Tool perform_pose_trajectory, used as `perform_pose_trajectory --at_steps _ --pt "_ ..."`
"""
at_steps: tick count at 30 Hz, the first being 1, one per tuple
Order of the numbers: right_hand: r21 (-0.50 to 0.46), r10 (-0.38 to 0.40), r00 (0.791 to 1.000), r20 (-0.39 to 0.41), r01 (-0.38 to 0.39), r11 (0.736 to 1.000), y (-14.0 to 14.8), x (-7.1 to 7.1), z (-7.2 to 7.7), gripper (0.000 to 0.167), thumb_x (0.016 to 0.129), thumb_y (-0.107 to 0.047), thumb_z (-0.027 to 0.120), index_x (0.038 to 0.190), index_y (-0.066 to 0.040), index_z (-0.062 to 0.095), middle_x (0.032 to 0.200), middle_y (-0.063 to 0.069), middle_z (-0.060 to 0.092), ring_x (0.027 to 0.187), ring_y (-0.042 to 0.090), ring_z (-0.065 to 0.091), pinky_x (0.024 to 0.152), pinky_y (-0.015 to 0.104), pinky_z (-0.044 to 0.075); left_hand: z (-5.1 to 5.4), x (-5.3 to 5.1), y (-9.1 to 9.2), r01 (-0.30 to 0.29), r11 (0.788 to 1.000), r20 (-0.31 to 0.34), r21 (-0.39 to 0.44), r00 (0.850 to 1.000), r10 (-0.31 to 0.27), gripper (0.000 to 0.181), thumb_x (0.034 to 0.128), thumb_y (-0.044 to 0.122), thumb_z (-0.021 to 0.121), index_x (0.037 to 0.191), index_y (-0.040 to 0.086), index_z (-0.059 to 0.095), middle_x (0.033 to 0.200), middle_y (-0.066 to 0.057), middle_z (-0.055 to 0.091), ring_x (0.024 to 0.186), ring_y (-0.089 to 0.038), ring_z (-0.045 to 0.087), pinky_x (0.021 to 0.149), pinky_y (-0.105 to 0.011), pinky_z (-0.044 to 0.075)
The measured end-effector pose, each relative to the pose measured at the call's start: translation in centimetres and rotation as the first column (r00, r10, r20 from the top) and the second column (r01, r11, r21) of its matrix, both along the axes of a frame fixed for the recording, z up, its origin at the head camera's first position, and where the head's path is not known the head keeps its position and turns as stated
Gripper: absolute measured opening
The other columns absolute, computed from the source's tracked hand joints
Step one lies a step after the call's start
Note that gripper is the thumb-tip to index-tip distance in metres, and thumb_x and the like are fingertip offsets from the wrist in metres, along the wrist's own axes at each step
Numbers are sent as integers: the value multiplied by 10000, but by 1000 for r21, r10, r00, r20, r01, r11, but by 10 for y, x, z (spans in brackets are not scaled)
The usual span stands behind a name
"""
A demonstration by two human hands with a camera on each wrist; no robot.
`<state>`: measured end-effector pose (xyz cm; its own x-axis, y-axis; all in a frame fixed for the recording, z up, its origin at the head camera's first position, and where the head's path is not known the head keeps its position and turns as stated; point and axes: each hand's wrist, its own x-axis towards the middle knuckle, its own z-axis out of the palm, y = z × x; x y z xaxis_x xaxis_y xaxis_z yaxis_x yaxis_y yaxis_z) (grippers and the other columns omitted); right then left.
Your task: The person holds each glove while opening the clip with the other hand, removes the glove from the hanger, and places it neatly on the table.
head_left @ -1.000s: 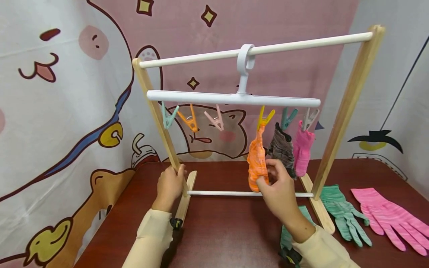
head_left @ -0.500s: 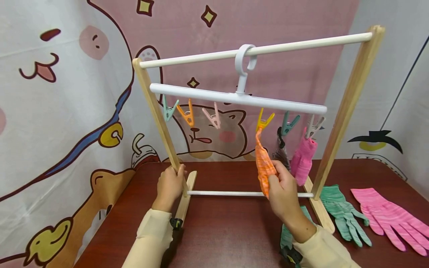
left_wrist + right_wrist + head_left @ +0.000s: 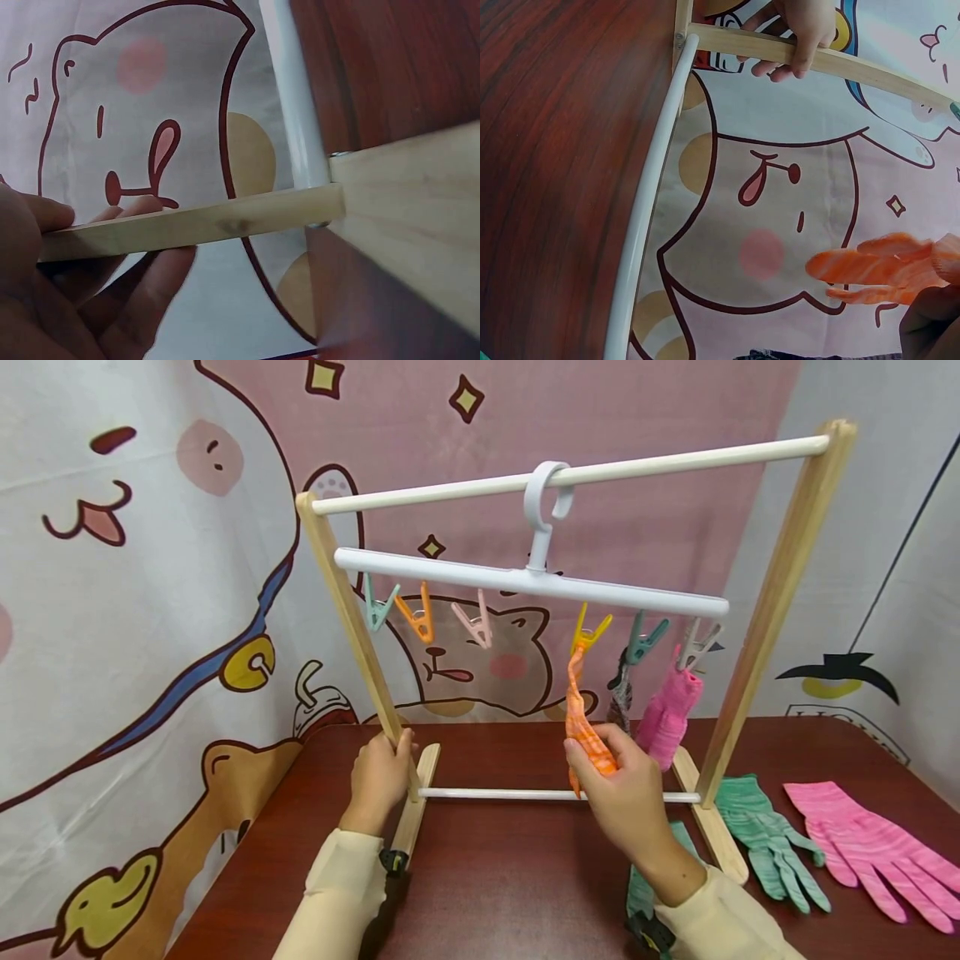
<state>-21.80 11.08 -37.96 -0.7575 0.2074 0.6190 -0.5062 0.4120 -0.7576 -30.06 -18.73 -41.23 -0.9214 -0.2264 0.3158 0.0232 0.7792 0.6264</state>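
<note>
My left hand (image 3: 380,774) grips the wooden left post (image 3: 358,639) of a drying rack; in the left wrist view its fingers wrap around that post (image 3: 225,225). With thumb and fingers, my right hand (image 3: 632,787) pinches a striped orange glove (image 3: 581,714), narrow and twisted as it hangs from a yellow clothespin (image 3: 590,631). Loose glove fingers show in the right wrist view on the orange glove (image 3: 885,262). The white hanger (image 3: 525,580) tilts down to the right from the rack's top rod (image 3: 690,460). Behind my right hand hang a grey glove (image 3: 619,700), partly hidden, and a pink glove (image 3: 670,714).
Unused clothespins in mint (image 3: 380,604), orange (image 3: 418,617) and pale pink (image 3: 477,622) hang left. On the table (image 3: 495,877) lie a green glove (image 3: 765,835) and a larger pink glove (image 3: 873,847) at right. Another green piece (image 3: 641,889) lies partly under my right arm.
My right hand has taken hold of the orange glove's lower part, which has turned narrower. The hanger has tipped down on the right, and the grey glove has turned. My left hand stays put.
</note>
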Motion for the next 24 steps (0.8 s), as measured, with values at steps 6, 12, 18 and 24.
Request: perform_pose_trajectory --at_steps 6,12,18,24 --pt "-15 26 999 -22 -27 1000 0 0 0 61 908 -135 739 903 -95 693 653 41 666 490 44 562 459 189 468 0 1 1 -36 999 -77 -36 996 33 408 1030 454 489 936 132 721 807 -69 744 731 -304 691 659 -514 506" --pt "-8 25 999 -32 -25 1000 -1 1 1 55 910 -141 738 893 -112 694 643 13 652 490 41 558 461 188 467 10 9 9 23 964 -512 265 850 120 267 969 209 626 1202 78 618 1065 -124 695 1005 -290 653 850 -441 499" --pt "3 28 1000 -5 -28 1000 0 2 0 64 914 -148 734 893 -108 688 631 28 650 473 51 560 446 195 471 24 21 25 249 912 -763 324 639 97 229 914 -23 626 1142 -10 637 1107 -171 619 1066 -127 518 889 -264 398" --pt "-6 62 998 0 -62 998 1 2 2 67 918 -143 729 888 -103 683 624 77 655 462 46 561 444 199 475 40 34 57 426 869 -768 252 634 -88 142 909 -29 648 1049 -23 670 997 -180 647 936 -111 560 833 -291 436"
